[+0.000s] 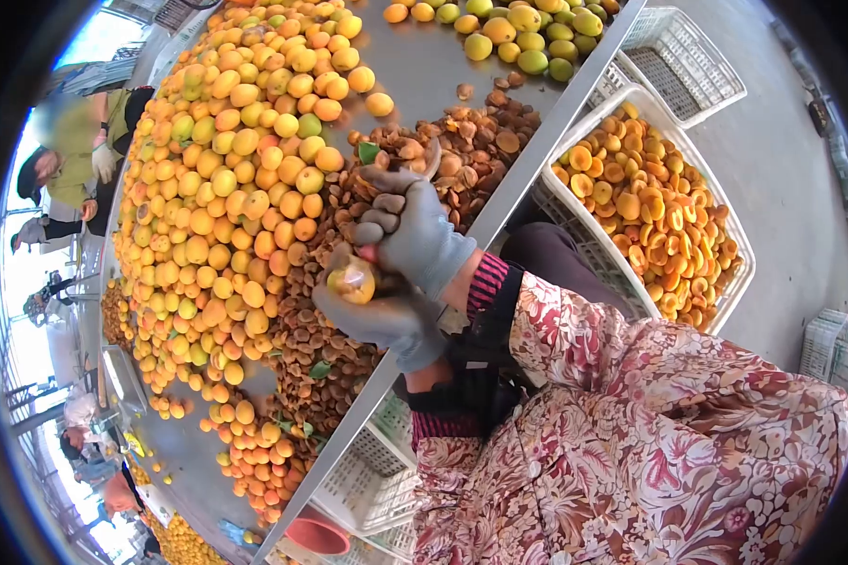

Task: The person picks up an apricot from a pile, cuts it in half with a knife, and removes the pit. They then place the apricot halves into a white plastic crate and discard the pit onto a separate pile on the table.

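Observation:
My left hand, in a grey glove, curls around a yellow apricot, its surface shiny. Just above it, my grey-gloved right hand is closed in a fist around a small knife. A reddish end of its handle shows beside the apricot, and what looks like a pale curved blade sticks out past the other side of the fist. The fingers hide most of the knife. Beneath both hands lies a heap of brown apricot stones, next to a large pile of whole apricots.
Greener fruit lies farther along the metal table. A white crate of halved apricots stands beside my lap, near another crate. Under the table edge are more crates and a red bowl. Co-workers are across the table.

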Motion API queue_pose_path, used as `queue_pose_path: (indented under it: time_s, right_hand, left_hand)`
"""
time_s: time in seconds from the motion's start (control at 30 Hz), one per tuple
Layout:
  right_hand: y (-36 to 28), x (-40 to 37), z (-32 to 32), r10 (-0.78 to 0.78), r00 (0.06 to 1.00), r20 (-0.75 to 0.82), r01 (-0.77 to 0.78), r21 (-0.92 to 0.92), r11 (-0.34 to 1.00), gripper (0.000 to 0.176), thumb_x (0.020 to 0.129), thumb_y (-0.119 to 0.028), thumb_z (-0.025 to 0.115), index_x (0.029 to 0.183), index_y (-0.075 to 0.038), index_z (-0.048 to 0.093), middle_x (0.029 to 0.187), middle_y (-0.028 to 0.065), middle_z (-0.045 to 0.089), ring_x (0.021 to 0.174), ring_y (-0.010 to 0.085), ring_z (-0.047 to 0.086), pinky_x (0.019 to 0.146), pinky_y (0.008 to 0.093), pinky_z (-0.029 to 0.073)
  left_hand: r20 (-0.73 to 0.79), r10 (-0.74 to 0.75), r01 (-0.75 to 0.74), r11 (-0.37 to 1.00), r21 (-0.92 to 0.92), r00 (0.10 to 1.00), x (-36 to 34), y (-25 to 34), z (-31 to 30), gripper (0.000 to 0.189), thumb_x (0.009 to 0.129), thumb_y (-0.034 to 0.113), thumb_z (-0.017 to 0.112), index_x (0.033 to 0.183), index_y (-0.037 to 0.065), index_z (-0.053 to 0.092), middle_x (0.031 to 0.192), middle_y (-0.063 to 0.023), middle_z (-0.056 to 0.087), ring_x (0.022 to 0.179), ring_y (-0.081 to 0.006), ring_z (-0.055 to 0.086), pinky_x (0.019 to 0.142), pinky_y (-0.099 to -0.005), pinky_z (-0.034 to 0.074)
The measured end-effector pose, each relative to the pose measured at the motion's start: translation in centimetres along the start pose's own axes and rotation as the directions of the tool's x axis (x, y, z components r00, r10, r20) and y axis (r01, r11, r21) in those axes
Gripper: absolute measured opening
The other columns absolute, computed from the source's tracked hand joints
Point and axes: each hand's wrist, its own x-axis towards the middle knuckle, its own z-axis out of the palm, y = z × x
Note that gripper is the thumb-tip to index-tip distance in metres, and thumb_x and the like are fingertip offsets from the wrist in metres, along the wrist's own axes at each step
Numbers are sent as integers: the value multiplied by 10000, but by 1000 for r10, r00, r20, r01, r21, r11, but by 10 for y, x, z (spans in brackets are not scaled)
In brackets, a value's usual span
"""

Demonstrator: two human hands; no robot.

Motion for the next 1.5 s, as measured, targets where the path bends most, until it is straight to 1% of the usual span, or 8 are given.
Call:
queue_pose_path:
  time_s: [0.17, 0.3, 0.53, 0.6, 0.8, 0.9, 1.23, 1.5]
  right_hand:
    - [4, 0, 2, -36, 997, 61, 35, 9, 999, 121, 876, -95, 454, 968, -88, 533, 508, -79, 278, 401, 76, 233, 415, 239, 262]
    - [-24, -23, 11, -178, 925, 335, 279, -283, 918, 215, 879, -127, 483, 1073, -62, 549, 517, -59, 323, 390, 71, 269, 401, 247, 273]
    - [-32, -41, -17, 283, 887, 366, 326, -928, 179, 305, 828, -79, 635, 1125, -33, 587, 759, 1, 601, 506, 64, 498, 459, 206, 414]
    - [-33, -62, -15, 310, 895, 319, 256, -940, 226, 303, 827, -58, 630, 1127, -38, 588, 769, 5, 610, 553, 68, 529, 493, 207, 440]
    - [-43, -73, -40, 358, 841, 406, 335, -910, 244, 290, 850, -104, 618, 1134, -67, 570, 807, 29, 645, 735, 112, 602, 678, 249, 487]
    - [-46, -88, -42, 215, 870, 444, 466, -882, -65, 238, 868, -199, 594, 1059, -62, 554, 805, 74, 631, 767, 126, 599, 729, 277, 481]
    - [-46, -93, -59, 33, 893, 449, 444, -890, 109, 210, 848, -152, 621, 1041, -75, 589, 690, -32, 551, 615, 39, 501, 564, 239, 442]
    - [-62, -92, -61, 152, 887, 436, 359, -858, 367, 222, 853, -212, 614, 995, -45, 577, 846, 25, 629, 748, 119, 587, 666, 256, 477]
  left_hand:
    - [-241, 32, 6, 988, 153, 970, 2, 3, 5, 432, 923, 348, 311, 1062, -28, 472, 1028, -124, 535, 959, -210, 515, 889, -321, 410]
    - [-307, -29, 164, 891, 423, 951, -7, 6, 5, 476, 942, 471, 276, 970, 62, 518, 466, 63, 282, 382, -70, 194, 374, -236, 300]
    - [54, -451, 453, 891, -31, 891, -11, 36, 4, 368, 945, 385, 372, 1006, 61, 537, 671, 7, 529, 388, -117, 419, 325, -221, 324]
    - [-386, -349, 398, 916, 54, 854, -15, 44, 44, 375, 943, 406, 377, 1018, 83, 552, 753, -9, 580, 499, -102, 525, 392, -213, 409]
    - [-223, -526, 571, 740, 356, 821, -27, 47, 34, 449, 920, 519, 379, 965, 106, 551, 690, 3, 572, 418, -93, 493, 334, -215, 397]
    - [-176, -591, 615, 730, 298, 787, -37, 47, 45, 487, 900, 572, 382, 892, 117, 556, 572, 24, 502, 360, -75, 427, 295, -216, 349]
    - [-342, -382, 504, 752, 425, 859, -58, 32, 81, 518, 879, 610, 394, 944, 126, 565, 688, 9, 565, 490, -72, 533, 370, -191, 412]
    - [-83, -577, 534, 681, 501, 813, -53, 50, 66, 452, 931, 490, 391, 976, 75, 562, 717, -3, 577, 455, -85, 500, 359, -224, 404]
